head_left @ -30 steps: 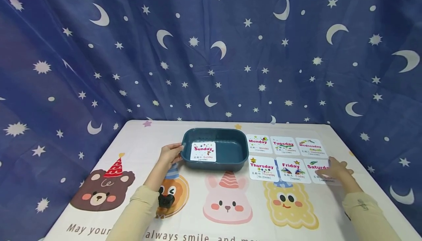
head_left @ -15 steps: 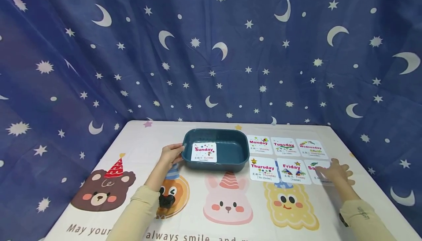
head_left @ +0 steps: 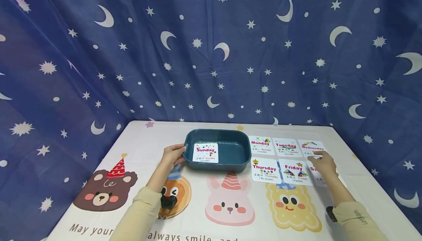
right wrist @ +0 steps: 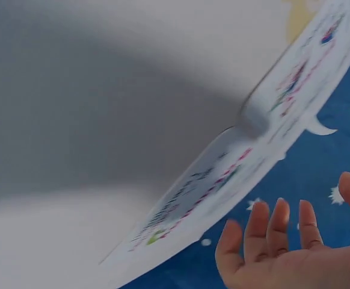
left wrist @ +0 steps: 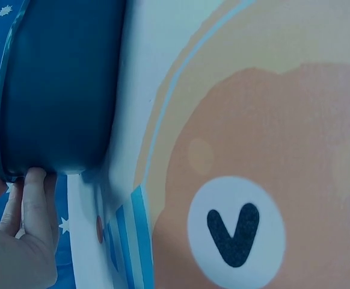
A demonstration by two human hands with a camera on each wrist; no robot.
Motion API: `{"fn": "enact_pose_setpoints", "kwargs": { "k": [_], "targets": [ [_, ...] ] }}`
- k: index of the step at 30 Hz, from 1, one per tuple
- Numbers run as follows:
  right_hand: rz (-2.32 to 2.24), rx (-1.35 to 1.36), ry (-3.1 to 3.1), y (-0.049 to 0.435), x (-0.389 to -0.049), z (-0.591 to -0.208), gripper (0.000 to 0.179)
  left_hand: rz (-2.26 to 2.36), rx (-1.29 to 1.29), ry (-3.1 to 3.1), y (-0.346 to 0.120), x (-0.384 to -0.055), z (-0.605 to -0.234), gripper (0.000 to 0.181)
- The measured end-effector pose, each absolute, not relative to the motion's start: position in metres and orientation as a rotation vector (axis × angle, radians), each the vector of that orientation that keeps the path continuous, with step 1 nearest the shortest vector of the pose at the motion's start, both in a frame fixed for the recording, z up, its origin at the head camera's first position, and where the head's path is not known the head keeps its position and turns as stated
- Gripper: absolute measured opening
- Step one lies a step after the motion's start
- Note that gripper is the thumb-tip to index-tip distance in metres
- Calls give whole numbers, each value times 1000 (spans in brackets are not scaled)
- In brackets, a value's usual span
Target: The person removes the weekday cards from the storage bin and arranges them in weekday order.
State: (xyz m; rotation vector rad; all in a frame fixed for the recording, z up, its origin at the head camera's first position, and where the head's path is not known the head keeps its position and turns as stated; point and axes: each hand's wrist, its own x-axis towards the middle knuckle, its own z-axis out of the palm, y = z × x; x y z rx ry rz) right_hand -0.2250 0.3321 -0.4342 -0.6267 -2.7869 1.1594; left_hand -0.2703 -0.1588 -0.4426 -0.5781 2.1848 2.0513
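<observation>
My left hand (head_left: 172,154) grips the left end of a dark teal plastic bin (head_left: 215,167), fingers at its rim. The left wrist view shows the fingertips against the outside of the bin's wall (left wrist: 61,90). A white Sunday card (head_left: 206,154) lies inside, toward the left. My right hand (head_left: 325,166) reaches over the Saturday card (head_left: 315,177), fingertips overlapping the lower edge of the Wednesday card (head_left: 311,146). In the right wrist view that hand (right wrist: 283,250) has spread, slightly bent fingers and nothing between them. The hand covers part of the Saturday card.
Monday (head_left: 261,146) and Tuesday (head_left: 287,148) cards complete the back row beside the bin. Thursday (head_left: 265,172) and Friday (head_left: 294,174) cards lie in the front row. The tablecloth (head_left: 151,230) has printed cartoon animals. A blue starry curtain (head_left: 204,69) stands behind the table.
My right hand has moved left and away from me, from the Saturday card's right side toward the Wednesday card. The left hand stays on the bin.
</observation>
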Motion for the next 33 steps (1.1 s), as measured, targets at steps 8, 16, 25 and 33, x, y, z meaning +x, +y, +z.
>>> {"fn": "enact_pose_setpoints", "kwargs": {
  "k": [8,16,25,33],
  "targets": [
    [1419,-518,-2639,310,-228,-437,44,2055,-577,2173,-158,-271,-444,34],
    [1676,-355,-2568,257,-233,-418,39,2028,-576,2182,-160,-272,-441,35],
    [1821,-153,-2540,181,-253,-396,32,2010,-555,2163,-163,-276,-435,34],
    [1850,104,-2694,130,-266,-402,31,2039,-512,2180,-159,-274,-437,35]
  ]
}}
